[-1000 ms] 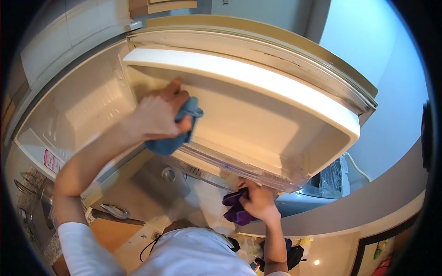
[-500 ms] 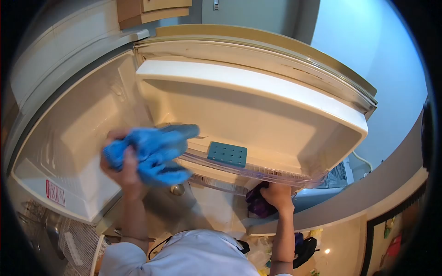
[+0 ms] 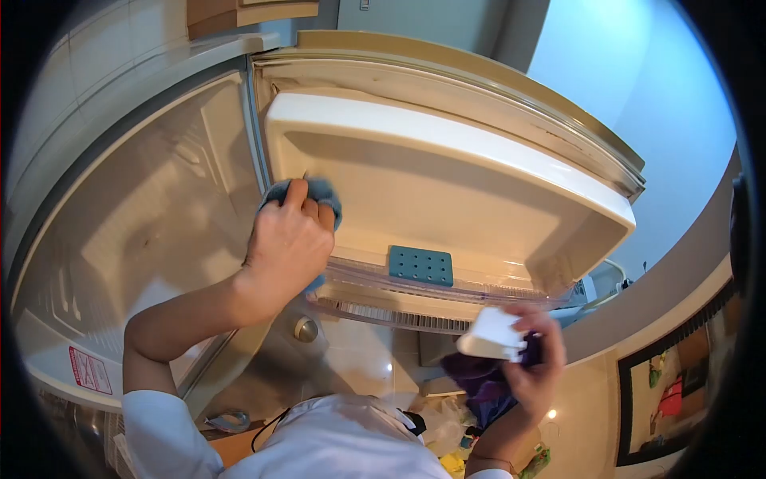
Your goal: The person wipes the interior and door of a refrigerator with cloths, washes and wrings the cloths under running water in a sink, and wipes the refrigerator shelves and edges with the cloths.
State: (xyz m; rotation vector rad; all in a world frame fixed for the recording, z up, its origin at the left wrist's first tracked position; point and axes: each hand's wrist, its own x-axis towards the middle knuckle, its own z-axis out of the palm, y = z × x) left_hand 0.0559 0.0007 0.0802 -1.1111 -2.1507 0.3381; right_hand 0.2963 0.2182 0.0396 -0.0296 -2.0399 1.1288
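Observation:
My left hand (image 3: pixel 287 247) is closed around a bunched blue cloth (image 3: pixel 325 193) and presses it against the left inner side of the open refrigerator door (image 3: pixel 447 188), near the hinge. A corner of that cloth hangs below the hand. Lower right, my right hand (image 3: pixel 542 363) grips a small white plastic piece (image 3: pixel 488 331) together with a dark purple cloth (image 3: pixel 481 382) that drapes beneath it. The piece's exact kind is unclear. A teal block with holes (image 3: pixel 421 265) rests in the door behind the clear shelf rail (image 3: pixel 479 296).
The refrigerator's pale inner compartment (image 3: pixel 120 239) lies to the left, with a red-and-white label (image 3: pixel 90 370) near its edge. Plastic bags (image 3: pixel 443 427) are on the floor below. A framed mirror (image 3: pixel 666 399) stands at right, and a round knob (image 3: pixel 305 329) shows below the door.
My left hand has brought the blue cloth right, from the compartment onto the door's inner side. My right hand has come out from below the rail, now showing a white plastic piece with the purple cloth.

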